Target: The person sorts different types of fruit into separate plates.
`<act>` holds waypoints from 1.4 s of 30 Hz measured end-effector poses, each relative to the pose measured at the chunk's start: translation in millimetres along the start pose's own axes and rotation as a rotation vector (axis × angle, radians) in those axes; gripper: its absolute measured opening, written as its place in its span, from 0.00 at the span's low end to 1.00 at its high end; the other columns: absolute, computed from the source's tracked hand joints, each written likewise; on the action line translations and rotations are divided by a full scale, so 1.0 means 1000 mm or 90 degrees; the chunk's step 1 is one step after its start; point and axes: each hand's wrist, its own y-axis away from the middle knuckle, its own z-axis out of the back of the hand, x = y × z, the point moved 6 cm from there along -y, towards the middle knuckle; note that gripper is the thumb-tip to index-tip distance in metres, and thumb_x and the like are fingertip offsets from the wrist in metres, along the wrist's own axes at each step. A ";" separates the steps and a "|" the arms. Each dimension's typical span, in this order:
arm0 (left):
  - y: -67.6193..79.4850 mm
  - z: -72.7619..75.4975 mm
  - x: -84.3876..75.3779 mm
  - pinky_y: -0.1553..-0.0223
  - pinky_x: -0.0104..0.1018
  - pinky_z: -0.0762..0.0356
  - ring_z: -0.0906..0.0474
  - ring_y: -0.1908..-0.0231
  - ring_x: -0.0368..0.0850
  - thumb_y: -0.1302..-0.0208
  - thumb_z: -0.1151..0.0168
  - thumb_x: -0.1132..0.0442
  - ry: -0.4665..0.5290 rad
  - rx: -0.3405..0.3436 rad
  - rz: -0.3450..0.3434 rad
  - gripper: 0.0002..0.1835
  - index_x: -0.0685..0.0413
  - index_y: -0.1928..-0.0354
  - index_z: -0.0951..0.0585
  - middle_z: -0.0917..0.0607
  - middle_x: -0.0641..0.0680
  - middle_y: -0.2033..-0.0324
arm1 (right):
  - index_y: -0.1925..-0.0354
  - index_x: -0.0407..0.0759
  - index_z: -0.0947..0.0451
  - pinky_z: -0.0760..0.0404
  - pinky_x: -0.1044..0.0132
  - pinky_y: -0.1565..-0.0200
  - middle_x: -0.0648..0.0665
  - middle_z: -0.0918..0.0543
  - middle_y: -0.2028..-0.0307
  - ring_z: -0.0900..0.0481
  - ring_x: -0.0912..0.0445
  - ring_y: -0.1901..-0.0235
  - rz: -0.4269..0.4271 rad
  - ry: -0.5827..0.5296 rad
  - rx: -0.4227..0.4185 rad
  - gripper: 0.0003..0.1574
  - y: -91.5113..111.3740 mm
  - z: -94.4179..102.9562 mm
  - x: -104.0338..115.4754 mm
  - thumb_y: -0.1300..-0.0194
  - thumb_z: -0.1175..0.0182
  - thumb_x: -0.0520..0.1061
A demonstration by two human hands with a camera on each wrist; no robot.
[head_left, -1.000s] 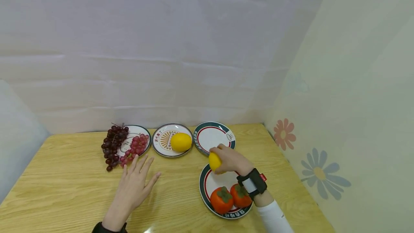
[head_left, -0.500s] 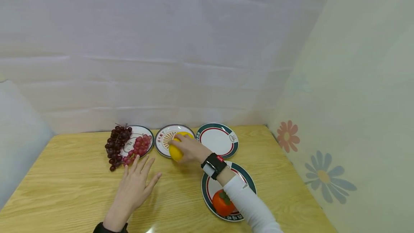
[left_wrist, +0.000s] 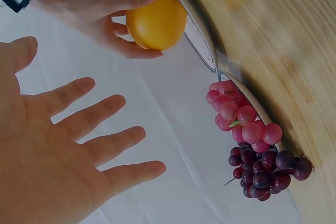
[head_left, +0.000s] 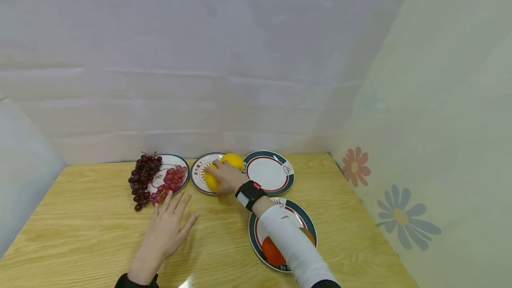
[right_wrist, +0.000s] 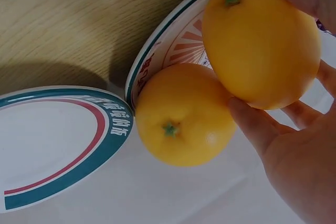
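Note:
My right hand (head_left: 231, 178) pinches a yellow-orange orange (right_wrist: 262, 45) between thumb and fingers, at the sun-patterned small plate (head_left: 197, 176). A second orange (right_wrist: 184, 114) sits on that plate's right side, close against the held one; in the right wrist view each has a green stem end. My left hand (head_left: 166, 230), fingers spread, holds nothing, just in front of the pink grapes (head_left: 173, 180). Dark grapes (left_wrist: 268, 174) lie beside them, partly over the edge of the left plate (head_left: 170, 161). Whether the held orange touches its plate I cannot tell.
A green-rimmed plate (head_left: 266, 174) stands at the back right. Nearer, another green-rimmed plate (head_left: 256, 226) holds an orange-red persimmon (head_left: 273, 253) and a second persimmon (head_left: 308, 234), both partly behind my right sleeve. A white sheet (head_left: 160, 57) rises behind the table.
My right hand has carried the orange from above the near plate leftward to the small middle plate. The other orange there has shifted toward the back right. My left hand stays in place.

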 end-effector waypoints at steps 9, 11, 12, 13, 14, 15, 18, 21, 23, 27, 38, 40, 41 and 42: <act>0.000 0.000 -0.001 0.44 0.74 0.43 0.46 0.35 0.65 0.36 0.47 0.45 0.001 0.004 -0.001 0.30 0.55 0.38 0.30 0.30 0.62 0.38 | 0.34 0.61 0.40 0.23 0.52 0.44 0.45 0.40 0.33 0.36 0.46 0.38 -0.004 -0.031 0.015 0.42 0.008 0.008 -0.006 0.44 0.36 0.57; 0.000 0.000 0.000 0.43 0.74 0.43 0.46 0.35 0.65 0.36 0.47 0.45 0.000 0.004 0.001 0.30 0.55 0.38 0.30 0.31 0.62 0.38 | 0.35 0.61 0.38 0.23 0.50 0.44 0.45 0.38 0.33 0.35 0.46 0.38 -0.009 -0.046 0.009 0.40 0.015 0.014 -0.011 0.44 0.36 0.56; 0.000 -0.001 0.000 0.43 0.74 0.44 0.46 0.35 0.65 0.36 0.47 0.44 0.000 0.007 0.002 0.30 0.55 0.38 0.31 0.31 0.62 0.38 | 0.35 0.60 0.38 0.23 0.49 0.44 0.44 0.37 0.34 0.35 0.46 0.38 -0.009 -0.047 0.005 0.39 0.020 0.017 -0.014 0.44 0.36 0.55; 0.000 -0.001 0.000 0.43 0.74 0.44 0.46 0.35 0.65 0.36 0.47 0.44 0.000 0.009 0.003 0.30 0.55 0.38 0.31 0.31 0.62 0.37 | 0.35 0.59 0.37 0.24 0.49 0.44 0.44 0.36 0.34 0.35 0.47 0.38 -0.011 -0.049 0.004 0.38 0.026 0.021 -0.018 0.43 0.37 0.55; 0.000 -0.001 0.001 0.43 0.74 0.44 0.46 0.35 0.65 0.36 0.47 0.44 0.001 0.010 0.004 0.30 0.55 0.38 0.31 0.32 0.62 0.37 | 0.35 0.58 0.37 0.24 0.50 0.44 0.43 0.35 0.35 0.34 0.47 0.39 -0.013 -0.047 0.006 0.38 0.032 0.025 -0.022 0.42 0.38 0.55; 0.000 -0.001 0.001 0.43 0.74 0.45 0.47 0.35 0.65 0.36 0.47 0.44 0.001 0.012 0.005 0.30 0.55 0.38 0.31 0.32 0.62 0.37 | 0.35 0.57 0.36 0.24 0.50 0.43 0.43 0.34 0.36 0.33 0.48 0.40 -0.015 -0.054 0.008 0.37 0.040 0.029 -0.027 0.42 0.38 0.55; 0.000 -0.001 0.001 0.43 0.75 0.45 0.47 0.35 0.65 0.36 0.47 0.44 0.001 0.012 0.007 0.30 0.55 0.37 0.31 0.32 0.62 0.37 | 0.34 0.55 0.38 0.25 0.52 0.41 0.43 0.34 0.36 0.33 0.49 0.40 -0.031 -0.073 0.039 0.37 0.069 0.039 -0.039 0.39 0.40 0.56; 0.000 -0.001 0.002 0.43 0.75 0.45 0.46 0.35 0.65 0.36 0.47 0.44 0.000 0.006 0.003 0.30 0.55 0.38 0.31 0.32 0.62 0.37 | 0.33 0.54 0.41 0.23 0.54 0.44 0.44 0.33 0.36 0.31 0.50 0.41 -0.036 -0.106 0.069 0.39 0.104 0.041 -0.046 0.39 0.41 0.57; 0.000 -0.001 0.003 0.43 0.75 0.44 0.46 0.35 0.66 0.36 0.47 0.44 0.001 0.003 0.001 0.30 0.55 0.38 0.31 0.31 0.62 0.38 | 0.33 0.54 0.40 0.22 0.54 0.45 0.45 0.32 0.37 0.30 0.51 0.42 -0.021 -0.128 0.081 0.39 0.128 0.038 -0.046 0.39 0.41 0.59; 0.001 -0.002 0.003 0.43 0.75 0.45 0.46 0.35 0.66 0.36 0.47 0.44 0.005 0.009 -0.001 0.30 0.54 0.38 0.31 0.32 0.62 0.38 | 0.34 0.57 0.39 0.23 0.53 0.44 0.49 0.32 0.37 0.31 0.54 0.42 0.006 -0.183 0.120 0.40 0.176 0.020 -0.041 0.41 0.40 0.62; 0.003 0.000 0.002 0.44 0.76 0.45 0.46 0.36 0.67 0.36 0.47 0.44 0.000 0.004 0.002 0.30 0.55 0.38 0.30 0.32 0.63 0.37 | 0.36 0.66 0.40 0.20 0.56 0.53 0.49 0.34 0.37 0.28 0.55 0.48 0.032 -0.173 0.194 0.51 0.233 -0.034 -0.033 0.57 0.27 0.61; 0.003 0.001 0.002 0.44 0.76 0.45 0.46 0.36 0.66 0.36 0.46 0.44 0.000 0.002 0.001 0.30 0.55 0.38 0.30 0.32 0.63 0.38 | 0.37 0.65 0.38 0.20 0.61 0.56 0.52 0.31 0.40 0.28 0.58 0.52 0.039 -0.160 0.184 0.50 0.234 -0.038 -0.033 0.56 0.27 0.58; 0.003 0.001 0.002 0.44 0.76 0.45 0.46 0.35 0.66 0.36 0.47 0.44 0.000 0.002 0.002 0.30 0.55 0.38 0.30 0.32 0.63 0.37 | 0.37 0.65 0.37 0.20 0.63 0.57 0.53 0.30 0.42 0.28 0.59 0.53 0.043 -0.158 0.180 0.48 0.234 -0.039 -0.033 0.56 0.27 0.57; 0.003 0.001 0.002 0.44 0.76 0.45 0.46 0.35 0.66 0.36 0.47 0.44 0.000 0.002 0.003 0.30 0.55 0.38 0.30 0.32 0.63 0.37 | 0.38 0.64 0.36 0.21 0.65 0.59 0.53 0.30 0.44 0.28 0.60 0.55 0.047 -0.156 0.174 0.47 0.233 -0.040 -0.033 0.55 0.27 0.56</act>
